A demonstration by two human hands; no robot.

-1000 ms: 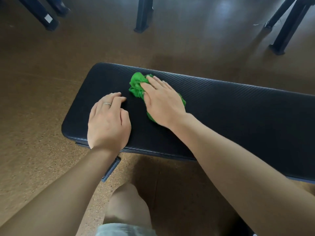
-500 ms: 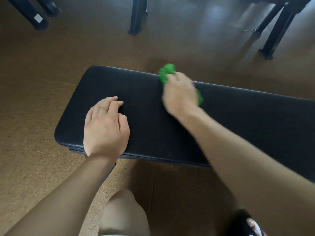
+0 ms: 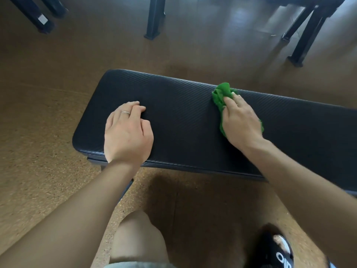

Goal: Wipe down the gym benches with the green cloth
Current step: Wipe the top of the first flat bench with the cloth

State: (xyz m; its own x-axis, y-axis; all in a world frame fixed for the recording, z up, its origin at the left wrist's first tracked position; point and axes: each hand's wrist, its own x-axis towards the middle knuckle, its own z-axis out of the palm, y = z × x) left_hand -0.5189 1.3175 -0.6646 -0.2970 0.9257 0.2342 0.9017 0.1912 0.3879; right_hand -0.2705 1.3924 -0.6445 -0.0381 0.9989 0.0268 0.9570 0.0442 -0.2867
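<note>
A black padded gym bench (image 3: 183,117) stretches from the centre left to the right edge. The crumpled green cloth (image 3: 220,95) lies on its top near the far edge. My right hand (image 3: 239,120) presses down on it with fingers laid fairly straight, and cloth shows on both sides of the hand. Near the bench's left end, my left hand (image 3: 127,132) rests palm down on the pad. It wears a ring and holds nothing.
Dark metal legs of other equipment stand on the brown speckled floor at the back: left (image 3: 32,14), middle (image 3: 154,18) and right (image 3: 307,33). My bare knee (image 3: 139,235) and a black shoe (image 3: 276,250) are below the bench's near edge.
My right hand has slid the green cloth to the right along the bench, toward the far edge. My left hand has stayed in place on the pad.
</note>
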